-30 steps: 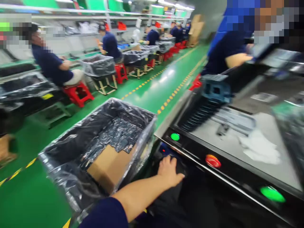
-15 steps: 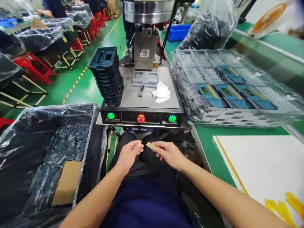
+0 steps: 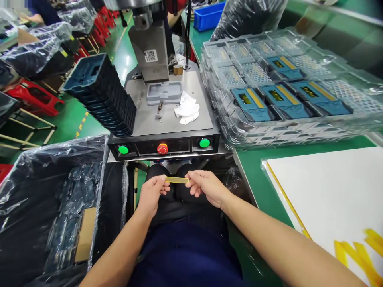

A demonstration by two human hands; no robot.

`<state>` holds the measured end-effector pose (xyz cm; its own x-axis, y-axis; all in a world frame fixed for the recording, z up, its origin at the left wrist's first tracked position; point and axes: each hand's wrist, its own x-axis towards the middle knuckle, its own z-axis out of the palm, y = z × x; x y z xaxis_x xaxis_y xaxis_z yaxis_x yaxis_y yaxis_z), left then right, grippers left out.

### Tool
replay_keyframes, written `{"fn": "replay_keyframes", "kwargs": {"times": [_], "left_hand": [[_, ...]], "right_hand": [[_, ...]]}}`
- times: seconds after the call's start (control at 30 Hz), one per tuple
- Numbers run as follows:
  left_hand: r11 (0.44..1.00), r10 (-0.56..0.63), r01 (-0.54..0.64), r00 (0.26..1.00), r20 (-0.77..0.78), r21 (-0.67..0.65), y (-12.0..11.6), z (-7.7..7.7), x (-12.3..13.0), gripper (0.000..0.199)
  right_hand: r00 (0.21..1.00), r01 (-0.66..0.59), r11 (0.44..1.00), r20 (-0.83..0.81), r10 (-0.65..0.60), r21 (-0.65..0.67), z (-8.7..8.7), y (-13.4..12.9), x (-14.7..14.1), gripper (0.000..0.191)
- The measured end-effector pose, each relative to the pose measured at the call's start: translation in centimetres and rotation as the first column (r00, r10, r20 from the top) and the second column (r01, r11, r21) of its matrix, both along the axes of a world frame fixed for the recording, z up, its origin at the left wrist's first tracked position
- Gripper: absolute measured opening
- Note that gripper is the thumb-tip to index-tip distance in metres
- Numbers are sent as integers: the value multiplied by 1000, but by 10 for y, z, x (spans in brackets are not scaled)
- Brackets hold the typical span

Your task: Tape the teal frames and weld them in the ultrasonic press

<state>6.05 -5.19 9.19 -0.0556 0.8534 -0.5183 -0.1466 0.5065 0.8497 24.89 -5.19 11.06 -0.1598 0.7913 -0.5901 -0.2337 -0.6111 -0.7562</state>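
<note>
Strip: a thin, flat, yellow-edged rectangular strip (image 3: pixel 177 180) lies level in the air above the wearer's dark-clothed lap, in front of the machine.
Left hand: the left hand (image 3: pixel 152 194) pinches one end of the strip between thumb and fingers.
Right hand: the right hand (image 3: pixel 208 186) has its thumb and forefinger together on the opposite end; the other fingers are curled.
Machine front: a black control panel (image 3: pixel 179 146) bears a red round button (image 3: pixel 162 148) between two green round buttons, the left one (image 3: pixel 123 149) and the right one (image 3: pixel 204 142).
Machine bed: a grey metal plate (image 3: pixel 191 126) holds a shallow grey rectangular fixture (image 3: pixel 164 92), a small metal clamp (image 3: pixel 159 109) and a crumpled white cloth-like item (image 3: pixel 187 108). A metal press head (image 3: pixel 149 54) with a square printed code stands above and behind the fixture.
Stack: a tall pile of dark blue plastic housings (image 3: pixel 101 95) is at the left of the bed.
Right bench: stacked clear plastic trays (image 3: pixel 248 129) carry four blue housings with yellow strips in the top tray; nearer is a white sheet (image 3: pixel 329 187) with yellow pieces at its near edge.
Left floor side: a bin lined with clear plastic (image 3: pixel 26 191) contains dark wrapped parts (image 3: pixel 74 199) and brown cardboard (image 3: pixel 86 235).
</note>
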Motion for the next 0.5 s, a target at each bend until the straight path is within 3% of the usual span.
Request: {"fn": "replay_keyframes", "kwargs": {"times": [0.3, 0.5], "left_hand": [[999, -4, 5, 999, -31, 36, 0, 2, -9, 38], [993, -88, 87, 996, 16, 79, -3, 2, -14, 36]], "right_hand": [[998, -20, 994, -54, 15, -105, 1, 4, -2, 14], [999, 36, 999, 1, -36, 7, -3, 2, -4, 17]]}}
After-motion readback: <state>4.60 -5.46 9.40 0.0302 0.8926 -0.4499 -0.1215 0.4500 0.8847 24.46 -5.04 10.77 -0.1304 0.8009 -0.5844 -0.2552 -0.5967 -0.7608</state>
